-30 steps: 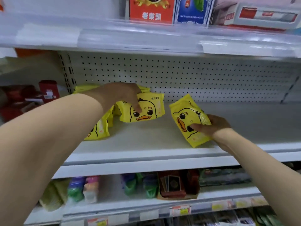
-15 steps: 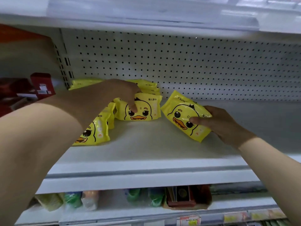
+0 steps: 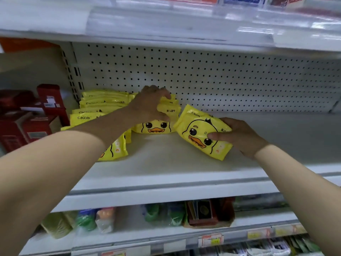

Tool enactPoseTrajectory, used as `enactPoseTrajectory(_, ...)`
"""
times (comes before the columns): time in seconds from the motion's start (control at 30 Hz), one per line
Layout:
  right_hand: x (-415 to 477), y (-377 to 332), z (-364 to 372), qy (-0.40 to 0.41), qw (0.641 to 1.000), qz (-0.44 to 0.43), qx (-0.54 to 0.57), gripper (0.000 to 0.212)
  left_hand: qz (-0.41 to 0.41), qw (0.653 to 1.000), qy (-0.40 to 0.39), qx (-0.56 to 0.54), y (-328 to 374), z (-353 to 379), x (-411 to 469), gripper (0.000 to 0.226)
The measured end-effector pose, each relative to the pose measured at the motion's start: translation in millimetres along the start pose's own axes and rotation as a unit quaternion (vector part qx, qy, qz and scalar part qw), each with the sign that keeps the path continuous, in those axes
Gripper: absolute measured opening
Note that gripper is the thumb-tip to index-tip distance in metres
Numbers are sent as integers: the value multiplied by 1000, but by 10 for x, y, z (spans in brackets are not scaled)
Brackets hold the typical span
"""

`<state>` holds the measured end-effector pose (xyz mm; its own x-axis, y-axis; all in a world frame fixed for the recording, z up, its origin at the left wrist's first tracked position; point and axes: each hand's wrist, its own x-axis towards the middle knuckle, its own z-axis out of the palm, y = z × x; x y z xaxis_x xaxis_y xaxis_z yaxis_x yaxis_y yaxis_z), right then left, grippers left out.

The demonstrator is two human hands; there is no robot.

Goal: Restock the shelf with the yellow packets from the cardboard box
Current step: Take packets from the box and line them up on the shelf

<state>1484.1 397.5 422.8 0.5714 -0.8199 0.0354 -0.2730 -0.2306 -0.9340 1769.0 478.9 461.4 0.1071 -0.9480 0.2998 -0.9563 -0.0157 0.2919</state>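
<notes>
White shelf [image 3: 166, 169], pegboard back [image 3: 221, 76], yellow packets [image 3: 103, 102] stacked left. My left hand [image 3: 149, 104] grips a standing packet [image 3: 156, 127]; my right hand [image 3: 239, 137] grips a tilted packet [image 3: 199, 130].

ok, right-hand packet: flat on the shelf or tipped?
Tipped. The right hand grips the yellow duck packet, its face angled toward the camera; whether its lower edge touches the shelf, cannot tell.

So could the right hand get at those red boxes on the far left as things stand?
Probably not easily. The right hand grips a yellow packet, and the left arm and the stacked packets lie between it and the red boxes.
</notes>
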Motion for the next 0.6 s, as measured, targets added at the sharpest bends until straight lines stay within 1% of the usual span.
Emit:
enactPoseTrajectory(0.03,-58,-51,15,-9,1000,-1,-9,45,23,989,9,-149,126,-29,-133,59)
enactPoseTrajectory(0.07,-125,-99,34,-19,1000,-3,-18,49,36,962,1,-271,251,-40,-280,48)
enactPoseTrajectory(0.1,-211,-147,66,-28,999,-5,-25,53,38,937,-17,-346,362,-24,-433,41)
enactPoseTrajectory(0.13,-310,-187,111,-39,999,-11,-25,55,35,922,-34,-383,435,27,-576,36)
enactPoseTrajectory(0.2,-517,-250,231,-55,998,-25,-22,55,18,903,-42,-426,516,169,-822,30)
enactPoseTrajectory(0.27,-708,-317,351,-64,997,-36,-34,53,-14,878,-19,-478,549,255,-1039,24)
enactPoseTrajectory(0.33,-883,-386,463,-80,995,-45,-42,51,-41,863,4,-504,571,263,-1246,21)
enactPoseTrajectory(0.4,-1033,-446,554,-98,993,-53,-27,47,-63,844,10,-533,594,230,-1434,19)
enactPoseTrajectory(0.47,-1174,-476,628,-80,995,-59,6,48,-98,817,13,-569,622,187,-1599,18)
enactPoseTrajectory(0.53,-1291,-481,689,-40,996,-73,37,52,-141,795,23,-590,661,130,-1734,17)
enactPoseTrajectory(0.6,-1386,-455,739,-19,994,-84,71,51,-175,772,40,-610,685,81,-1855,18)
